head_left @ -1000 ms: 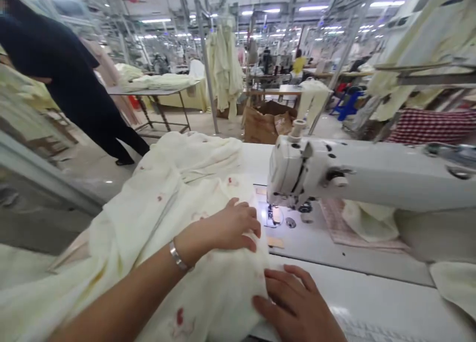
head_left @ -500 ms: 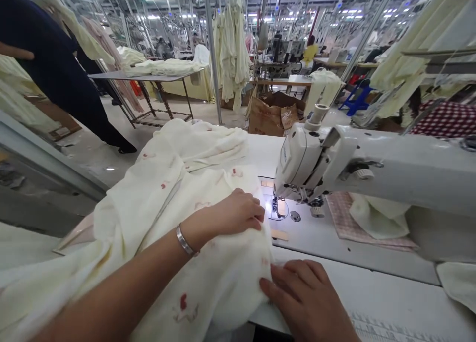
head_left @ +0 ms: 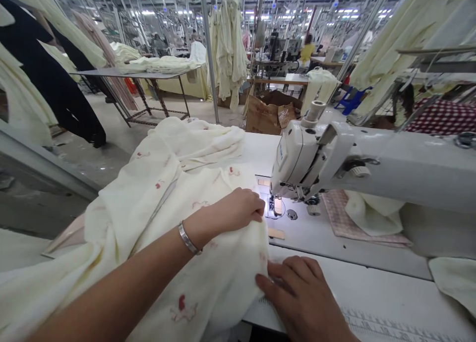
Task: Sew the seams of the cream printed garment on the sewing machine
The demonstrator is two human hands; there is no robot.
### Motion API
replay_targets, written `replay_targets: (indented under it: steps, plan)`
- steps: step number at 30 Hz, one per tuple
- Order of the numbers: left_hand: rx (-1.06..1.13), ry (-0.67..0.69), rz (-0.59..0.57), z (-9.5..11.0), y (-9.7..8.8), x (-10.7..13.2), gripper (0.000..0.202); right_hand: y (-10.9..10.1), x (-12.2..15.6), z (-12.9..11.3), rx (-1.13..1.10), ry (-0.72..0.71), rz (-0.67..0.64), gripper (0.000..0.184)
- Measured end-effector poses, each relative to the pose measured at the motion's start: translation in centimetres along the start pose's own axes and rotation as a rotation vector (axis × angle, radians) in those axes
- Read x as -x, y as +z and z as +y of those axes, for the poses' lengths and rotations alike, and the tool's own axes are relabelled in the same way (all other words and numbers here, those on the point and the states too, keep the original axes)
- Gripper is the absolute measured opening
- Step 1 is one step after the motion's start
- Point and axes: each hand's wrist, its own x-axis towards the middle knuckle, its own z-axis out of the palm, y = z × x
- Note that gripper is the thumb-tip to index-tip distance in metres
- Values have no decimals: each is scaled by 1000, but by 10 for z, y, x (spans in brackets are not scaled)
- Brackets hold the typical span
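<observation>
A cream fabric (head_left: 219, 255) with small red and pink motifs spreads over the left of the sewing table and down toward me. My left hand (head_left: 241, 209), a silver bracelet at its wrist, pinches the fabric's right edge just left of the needle area. Lower along the same edge, my right hand (head_left: 301, 295) grips the fabric between thumb and fingers. The white sewing machine (head_left: 297, 158) stands to the right, its lit presser foot (head_left: 274, 205) close to my left fingertips. The fabric edge lies beside the foot.
Pink checked cloth (head_left: 334, 213) with a cream piece lies under the machine arm. A printed ruler scale (head_left: 386, 324) runs along the table front. Behind stand a cardboard box (head_left: 262, 115) and a table with stacked fabric (head_left: 159, 65). A person in dark trousers (head_left: 55, 84) is at left.
The view has shifted slightly. Both hands keep their hold on the fabric edge, with my left hand a little nearer the presser foot. The person at left has moved leftward in view.
</observation>
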Motion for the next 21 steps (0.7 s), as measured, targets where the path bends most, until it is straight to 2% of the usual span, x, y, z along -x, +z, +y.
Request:
replay_targets:
  steps: [8,11,14,18,21]
  plan:
    - [-172,-130,97,20,15,-9,10,3,-3,3,-111,48,3,23]
    - [-182,-133,82,35,25,0,9,1,-3,6,-106,17,-8,22]
    - [-171,-114,91,46,39,19,10,-3,-6,10,-65,-44,-19,22]
    - [-101,-49,188,39,47,36,33,-6,-16,20,-9,-108,-61,22]
    - [-43,2,209,23,44,30,36,-6,-25,32,16,-133,-64,23]
